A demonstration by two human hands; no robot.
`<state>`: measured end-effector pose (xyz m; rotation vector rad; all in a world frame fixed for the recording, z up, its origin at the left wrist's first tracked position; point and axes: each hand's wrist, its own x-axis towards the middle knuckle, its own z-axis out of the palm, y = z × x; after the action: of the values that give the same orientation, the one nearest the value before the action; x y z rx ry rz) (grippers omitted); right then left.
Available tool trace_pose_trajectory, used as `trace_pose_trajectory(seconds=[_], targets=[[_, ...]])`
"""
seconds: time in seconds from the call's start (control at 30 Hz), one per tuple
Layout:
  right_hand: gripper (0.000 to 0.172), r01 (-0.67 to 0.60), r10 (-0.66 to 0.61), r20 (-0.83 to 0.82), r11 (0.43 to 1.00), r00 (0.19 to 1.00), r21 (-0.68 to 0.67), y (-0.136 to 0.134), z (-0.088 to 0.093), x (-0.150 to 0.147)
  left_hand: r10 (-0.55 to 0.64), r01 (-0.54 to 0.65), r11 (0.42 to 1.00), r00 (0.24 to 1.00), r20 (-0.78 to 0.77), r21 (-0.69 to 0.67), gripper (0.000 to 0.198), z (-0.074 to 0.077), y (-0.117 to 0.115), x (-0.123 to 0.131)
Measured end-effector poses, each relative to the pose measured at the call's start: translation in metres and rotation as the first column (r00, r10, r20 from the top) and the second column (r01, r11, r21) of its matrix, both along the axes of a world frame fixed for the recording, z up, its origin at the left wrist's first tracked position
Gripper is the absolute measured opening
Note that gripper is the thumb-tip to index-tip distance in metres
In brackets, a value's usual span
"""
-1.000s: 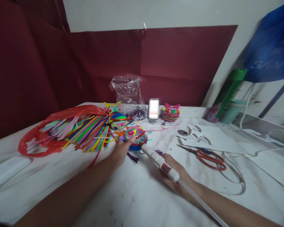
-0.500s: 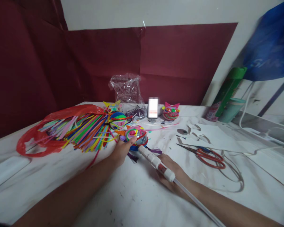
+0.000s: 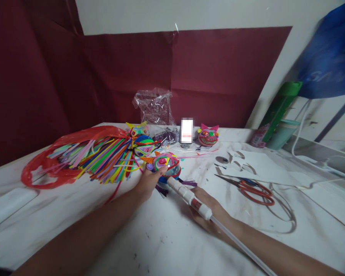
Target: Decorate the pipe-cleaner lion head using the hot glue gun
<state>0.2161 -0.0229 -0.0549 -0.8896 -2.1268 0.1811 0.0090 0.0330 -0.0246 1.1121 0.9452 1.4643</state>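
Observation:
My left hand grips a small round ornament wrapped in colourful strips, thumb on its top. My right hand is closed around a white glue gun whose nozzle touches the ornament's lower right side. A thin white cord runs from the gun back along my right forearm. Both hands rest over the white marble-patterned table.
A red plastic bag with several coloured strips lies left. Other decorated ornaments and a pink one stand behind, near a phone and a clear bag. Red-handled scissors lie on white paper at right.
The ornament has been turned slightly in my left hand, and the glue gun has shifted a little left against it. Little else has moved.

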Motion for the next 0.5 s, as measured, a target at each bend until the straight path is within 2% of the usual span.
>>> trace_pose_trajectory(seconds=[0.1,0.23,0.43,0.5], targets=[[0.006,0.005,-0.005,-0.031,1.0,1.0,0.002,-0.007,0.003,0.004,-0.003,0.003,1.0,0.999,0.037,-0.005,0.043,0.0,0.001,-0.001],[0.012,-0.005,0.007,-0.067,1.0,0.998,0.024,-0.014,0.006,0.008,0.011,-0.009,1.0,0.997,0.075,-0.017,0.049,0.0,0.002,-0.001],[0.018,-0.016,0.017,-0.022,0.999,1.0,0.049,-0.013,0.004,0.006,-0.001,0.001,1.0,1.0,0.025,-0.014,0.056,-0.001,0.002,0.0],[0.018,0.017,-0.016,-0.029,0.999,0.999,0.041,-0.012,0.002,0.005,-0.008,0.008,1.0,1.0,0.024,-0.015,0.057,-0.001,0.002,0.0]])
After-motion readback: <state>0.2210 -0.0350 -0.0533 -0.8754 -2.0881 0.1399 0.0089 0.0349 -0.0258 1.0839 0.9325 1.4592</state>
